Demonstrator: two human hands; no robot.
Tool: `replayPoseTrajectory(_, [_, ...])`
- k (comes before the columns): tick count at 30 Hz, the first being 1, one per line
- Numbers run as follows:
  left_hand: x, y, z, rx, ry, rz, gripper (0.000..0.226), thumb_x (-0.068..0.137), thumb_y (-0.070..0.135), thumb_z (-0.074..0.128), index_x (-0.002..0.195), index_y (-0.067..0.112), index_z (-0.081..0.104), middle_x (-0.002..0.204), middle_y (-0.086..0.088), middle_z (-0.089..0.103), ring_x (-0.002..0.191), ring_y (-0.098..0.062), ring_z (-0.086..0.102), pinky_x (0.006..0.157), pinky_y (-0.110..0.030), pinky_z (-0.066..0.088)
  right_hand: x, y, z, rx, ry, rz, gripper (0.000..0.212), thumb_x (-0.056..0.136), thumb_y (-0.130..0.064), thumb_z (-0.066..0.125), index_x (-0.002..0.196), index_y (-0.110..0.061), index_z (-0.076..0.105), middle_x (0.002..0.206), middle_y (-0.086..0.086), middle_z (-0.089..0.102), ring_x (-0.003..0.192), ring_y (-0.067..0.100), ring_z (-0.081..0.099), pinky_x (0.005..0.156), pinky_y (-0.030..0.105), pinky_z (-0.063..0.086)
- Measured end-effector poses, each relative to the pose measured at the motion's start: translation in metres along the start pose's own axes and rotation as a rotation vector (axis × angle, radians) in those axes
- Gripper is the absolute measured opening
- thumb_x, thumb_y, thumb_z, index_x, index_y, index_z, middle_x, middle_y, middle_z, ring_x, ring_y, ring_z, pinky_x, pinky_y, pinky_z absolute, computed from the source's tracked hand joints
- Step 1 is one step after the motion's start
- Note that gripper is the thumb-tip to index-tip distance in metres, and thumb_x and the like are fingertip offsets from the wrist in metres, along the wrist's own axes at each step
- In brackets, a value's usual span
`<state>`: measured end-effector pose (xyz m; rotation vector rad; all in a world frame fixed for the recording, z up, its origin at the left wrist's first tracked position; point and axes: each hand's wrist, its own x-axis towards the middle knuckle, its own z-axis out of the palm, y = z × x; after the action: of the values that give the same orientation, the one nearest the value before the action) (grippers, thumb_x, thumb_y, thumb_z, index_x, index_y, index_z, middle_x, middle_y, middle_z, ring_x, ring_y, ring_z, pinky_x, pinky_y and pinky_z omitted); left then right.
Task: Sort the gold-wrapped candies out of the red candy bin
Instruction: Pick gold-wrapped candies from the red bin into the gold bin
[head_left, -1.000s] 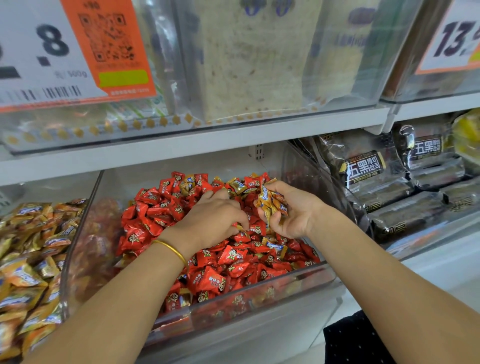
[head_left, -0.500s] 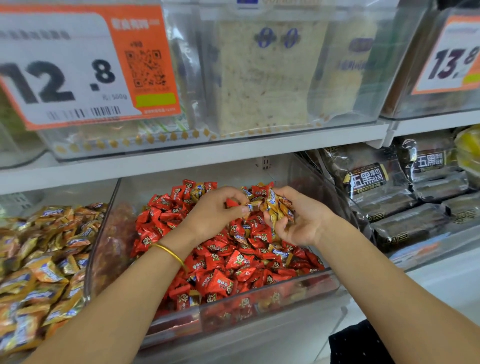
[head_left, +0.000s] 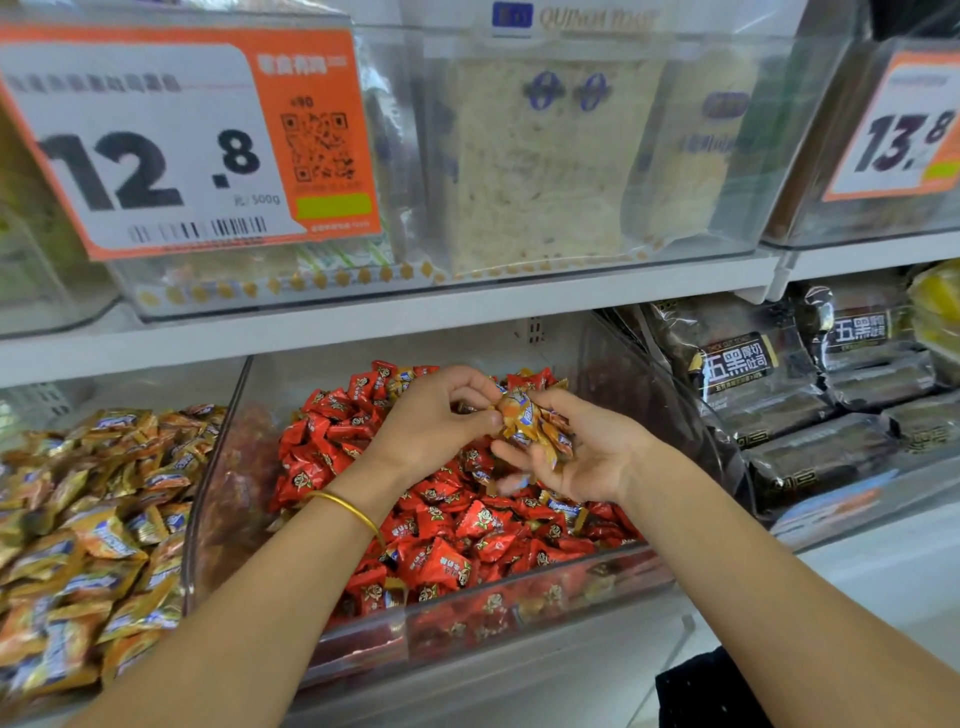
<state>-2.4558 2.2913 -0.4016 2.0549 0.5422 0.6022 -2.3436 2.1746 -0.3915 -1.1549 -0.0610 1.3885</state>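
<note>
Above the clear plastic bin (head_left: 218, 499) heaped with crinkly red candies (head_left: 447, 525), both hands meet. Her left hand (head_left: 431, 421), a thin gold bangle (head_left: 345, 506) on its wrist, pinches one shiny gold-wrapped candy (head_left: 514, 408) between thumb and fingertips. That candy touches the small cluster of gold-wrapped candies (head_left: 540, 434) lying in the cupped, half-curled right hand (head_left: 582, 454). A few gold wrappers show among the red ones. Just to the left, a neighbouring heap of gold candies (head_left: 88, 535) fills its own bin. Dark glossy bread packets (head_left: 769, 395) sit to the right; an orange-and-white price tag (head_left: 171, 140) hangs overhead.
</note>
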Motion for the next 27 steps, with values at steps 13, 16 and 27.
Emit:
replayPoseTrajectory(13, [0.002,-0.002,0.009,0.104,-0.089,0.14,0.01,0.078,0.004,0.07,0.084,0.012,0.068,0.094,-0.007,0.061,0.079,-0.016,0.063,0.08,-0.028,0.052,0.006,0.003,0.004,-0.041,-0.009,0.03,0.042,0.075,-0.046,0.07,0.094,-0.009,0.068,0.085,0.01,0.067,0.077,0.024,0.064,0.034,0.017,0.045])
replayPoseTrajectory(16, [0.001,0.001,0.01,0.061,-0.1,0.084,0.033,0.076,0.002,0.071,0.089,0.029,0.055,0.096,-0.002,0.06,0.084,-0.016,0.062,0.078,-0.028,0.053,0.008,0.003,0.003,-0.056,-0.013,0.018,0.028,0.077,-0.029,0.073,0.096,-0.01,0.068,0.088,0.009,0.067,0.074,0.023,0.065,0.035,0.015,0.044])
replayPoseTrajectory(27, [-0.008,-0.002,0.016,0.622,-0.434,0.038,0.046,0.081,0.051,0.063,0.115,0.022,0.058,0.117,0.006,0.053,0.109,-0.01,0.048,0.09,-0.022,0.042,0.003,-0.015,-0.021,0.037,0.125,-0.103,0.017,0.088,-0.004,0.056,0.072,-0.009,0.052,0.07,0.006,0.054,0.037,0.006,0.043,0.031,0.008,0.029])
